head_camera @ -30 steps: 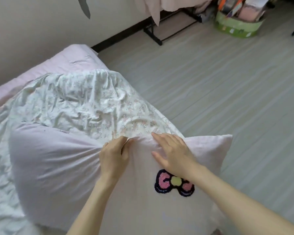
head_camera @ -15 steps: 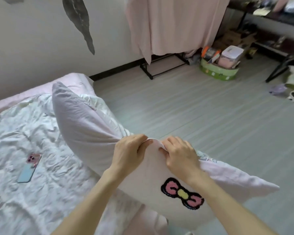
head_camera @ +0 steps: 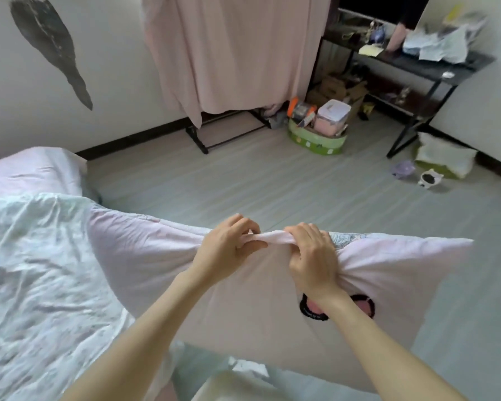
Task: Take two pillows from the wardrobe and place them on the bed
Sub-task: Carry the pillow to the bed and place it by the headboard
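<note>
A pale pink pillow (head_camera: 243,308) with a pink-and-black bow patch (head_camera: 365,306) hangs in front of me, half over the bed edge and half over the floor. My left hand (head_camera: 226,250) and my right hand (head_camera: 313,256) both pinch its bunched top edge, close together. The bed (head_camera: 35,285) with a crumpled white floral cover fills the left side. A second pillow does not show clearly. The wardrobe with a pink curtain (head_camera: 237,53) stands against the far wall.
A green round box (head_camera: 315,140) full of items sits on the grey floor by the curtain rack. A black desk (head_camera: 417,65) stands at the right, with a cushion (head_camera: 446,157) and small objects on the floor near it.
The pillow has been lifted off the bed and swung rightward, now stretched level out over the floor. Both hands went from resting on it to gripping its top edge. My view has risen.
</note>
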The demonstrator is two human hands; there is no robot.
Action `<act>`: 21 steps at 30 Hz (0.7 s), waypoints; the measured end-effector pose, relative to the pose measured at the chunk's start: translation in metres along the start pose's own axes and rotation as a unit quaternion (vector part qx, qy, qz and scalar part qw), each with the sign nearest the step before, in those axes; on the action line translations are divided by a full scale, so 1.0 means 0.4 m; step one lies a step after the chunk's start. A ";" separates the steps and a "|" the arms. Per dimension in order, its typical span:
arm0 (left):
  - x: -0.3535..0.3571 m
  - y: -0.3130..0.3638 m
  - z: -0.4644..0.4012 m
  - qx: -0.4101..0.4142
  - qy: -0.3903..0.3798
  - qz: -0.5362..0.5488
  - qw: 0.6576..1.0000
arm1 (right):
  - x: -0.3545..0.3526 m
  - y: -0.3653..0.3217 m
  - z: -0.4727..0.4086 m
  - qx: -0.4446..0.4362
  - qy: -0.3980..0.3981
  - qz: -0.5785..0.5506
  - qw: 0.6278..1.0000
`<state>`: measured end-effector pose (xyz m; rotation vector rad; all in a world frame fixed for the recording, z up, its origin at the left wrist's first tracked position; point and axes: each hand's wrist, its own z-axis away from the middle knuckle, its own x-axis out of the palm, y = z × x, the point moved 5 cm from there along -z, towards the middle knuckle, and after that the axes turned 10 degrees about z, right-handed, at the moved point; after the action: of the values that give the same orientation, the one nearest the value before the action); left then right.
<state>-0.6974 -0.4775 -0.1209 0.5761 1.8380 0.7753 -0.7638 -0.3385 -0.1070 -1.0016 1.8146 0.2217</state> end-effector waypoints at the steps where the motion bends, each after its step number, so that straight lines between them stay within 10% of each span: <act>1: -0.007 -0.047 -0.041 -0.012 -0.027 -0.019 0.999 | 0.020 0.016 -0.037 -0.007 0.006 -0.013 1.000; 8: -0.085 -0.466 -0.290 -0.198 -0.076 -0.127 0.969 | 0.260 0.115 -0.392 -0.075 -0.039 -0.007 0.996; 21: -0.222 -0.635 -0.912 -0.124 0.053 -0.146 0.980 | 0.743 0.254 -1.027 -0.102 -0.213 -0.019 0.971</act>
<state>-1.0127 -0.8016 -0.1510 0.1021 1.8345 0.8296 -1.1606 -0.6601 -0.1885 -1.0373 1.3984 0.5665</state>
